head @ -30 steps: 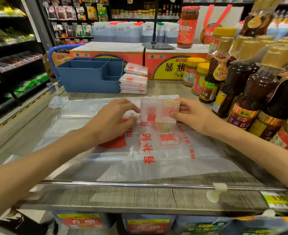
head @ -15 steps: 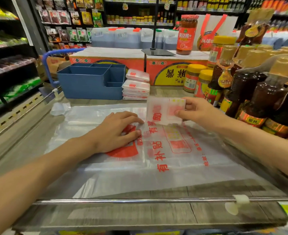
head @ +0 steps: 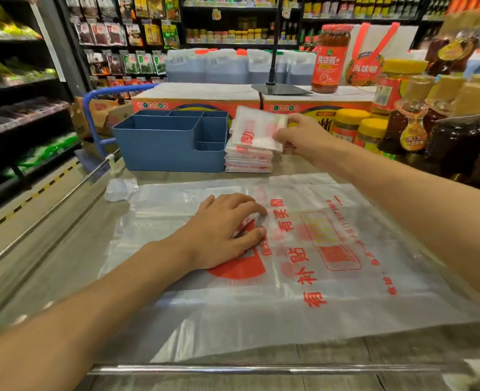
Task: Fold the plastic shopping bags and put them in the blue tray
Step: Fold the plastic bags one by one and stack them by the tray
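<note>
My right hand (head: 303,136) pinches a folded plastic bag (head: 254,128) with red print, held in the air just above a stack of folded bags (head: 247,160). That stack stands right of the blue tray (head: 165,150), whose compartments look empty from here. A flat, unfolded clear bag (head: 332,263) with red characters lies spread on the wooden counter. My left hand (head: 222,232) rests on it with fingers lightly bent, covering part of its red print.
Sauce bottles (head: 442,131) and yellow-lidded jars (head: 349,125) crowd the right side. Orange cartons (head: 193,101) and a black stand base (head: 281,88) sit behind the tray. A metal rail (head: 233,369) runs along the near counter edge. A blue cart handle (head: 92,108) stands left of the tray.
My right hand has carried the folded bag away from the flat bag, up and back to above the stack beside the tray. My left hand has stayed on the flat bag.
</note>
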